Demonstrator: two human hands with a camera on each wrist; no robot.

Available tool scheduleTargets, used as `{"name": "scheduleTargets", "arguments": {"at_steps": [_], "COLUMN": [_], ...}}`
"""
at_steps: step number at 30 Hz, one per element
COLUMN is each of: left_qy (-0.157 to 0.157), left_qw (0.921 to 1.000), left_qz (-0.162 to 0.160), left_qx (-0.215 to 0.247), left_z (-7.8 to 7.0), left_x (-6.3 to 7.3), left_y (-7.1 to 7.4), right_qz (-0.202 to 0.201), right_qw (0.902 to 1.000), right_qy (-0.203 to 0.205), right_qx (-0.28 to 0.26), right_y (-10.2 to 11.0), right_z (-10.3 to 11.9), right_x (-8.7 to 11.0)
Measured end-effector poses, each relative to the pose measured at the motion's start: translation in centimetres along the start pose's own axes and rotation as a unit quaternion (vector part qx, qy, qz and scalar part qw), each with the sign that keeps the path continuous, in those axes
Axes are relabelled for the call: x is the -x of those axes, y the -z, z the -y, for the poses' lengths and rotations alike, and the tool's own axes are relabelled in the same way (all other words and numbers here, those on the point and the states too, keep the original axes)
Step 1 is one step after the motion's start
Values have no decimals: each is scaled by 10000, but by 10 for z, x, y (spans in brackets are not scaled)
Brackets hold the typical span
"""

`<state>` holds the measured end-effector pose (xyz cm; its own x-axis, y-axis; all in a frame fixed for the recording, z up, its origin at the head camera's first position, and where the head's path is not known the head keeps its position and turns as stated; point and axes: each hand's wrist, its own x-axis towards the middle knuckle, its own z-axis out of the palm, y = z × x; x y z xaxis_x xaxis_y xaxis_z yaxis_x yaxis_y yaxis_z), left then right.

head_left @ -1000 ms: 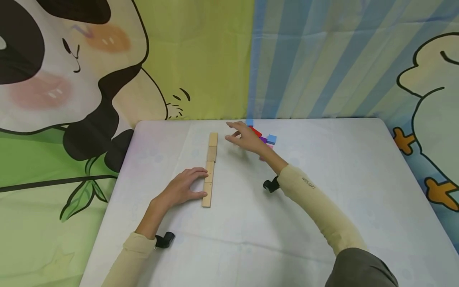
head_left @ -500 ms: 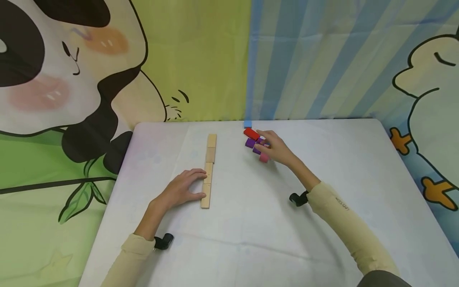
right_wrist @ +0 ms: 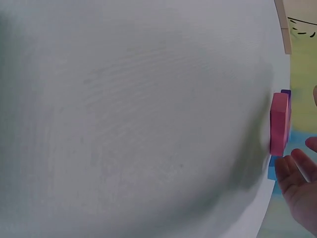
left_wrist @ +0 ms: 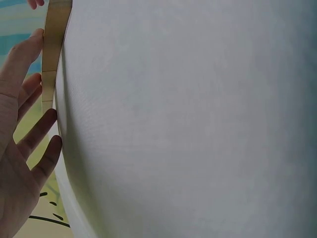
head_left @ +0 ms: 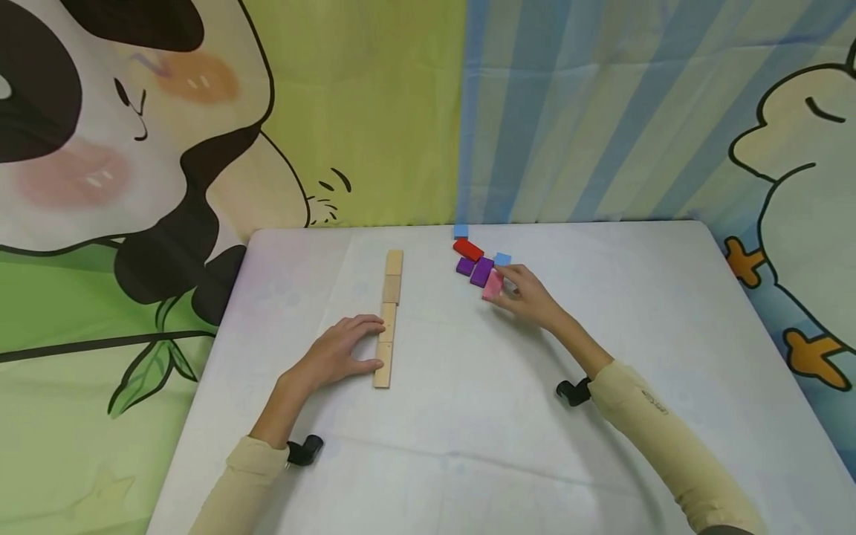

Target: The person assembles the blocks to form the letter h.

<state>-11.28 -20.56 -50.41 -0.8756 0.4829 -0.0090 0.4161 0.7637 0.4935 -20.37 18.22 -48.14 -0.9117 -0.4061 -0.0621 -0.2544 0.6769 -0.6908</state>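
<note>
A straight row of plain wooden blocks [head_left: 388,308] runs away from me on the white table. My left hand [head_left: 334,353] lies along its left side, with fingertips and thumb spread at the edge of the nearer blocks. In the left wrist view, a block [left_wrist: 56,37] stretches past the loosely spread fingers of that hand [left_wrist: 20,173]. My right hand [head_left: 535,301] is at a pink block [head_left: 493,284], index finger by its far end and thumb by its near end. The right wrist view shows the pink block [right_wrist: 279,124] just beyond the relaxed fingers [right_wrist: 292,173].
Beside the pink block lie two purple blocks, one larger [head_left: 481,272] and one smaller [head_left: 465,266]. A red block [head_left: 467,249] sits behind them. One blue block [head_left: 502,259] is behind my right hand, another [head_left: 461,231] at the table's [head_left: 602,253] back edge.
My right hand has moved from near the far end of the wooden row rightward to the coloured blocks, then down to the pink one. The left hand stays in place.
</note>
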Motion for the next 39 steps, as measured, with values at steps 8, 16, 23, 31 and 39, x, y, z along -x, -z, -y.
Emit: {"name": "scheduleTargets", "arguments": {"at_steps": [8, 16, 23, 31, 39], "left_qy": [146, 116, 119, 130, 135], "left_qw": [9998, 9999, 9999, 9998, 9998], "left_qz": [116, 79, 92, 167, 146], "left_qx": [58, 60, 77, 70, 68], "left_z": [-3, -2, -1, -2, -2], "left_x": [0, 1, 1, -1, -1], "left_y": [2, 0, 1, 1, 3], "right_qz": [21, 49, -70, -306, 269], "right_qw": [9982, 9951, 9954, 9990, 9964], "right_qy": [-430, -726, -643, -169, 765], "right_qx": [419, 674, 711, 269, 229], "right_y": [-5, -10, -12, -15, -47], "right_z": [-9, -10, -12, 3, 23], "right_x": [-7, -11, -11, 19, 56]}}
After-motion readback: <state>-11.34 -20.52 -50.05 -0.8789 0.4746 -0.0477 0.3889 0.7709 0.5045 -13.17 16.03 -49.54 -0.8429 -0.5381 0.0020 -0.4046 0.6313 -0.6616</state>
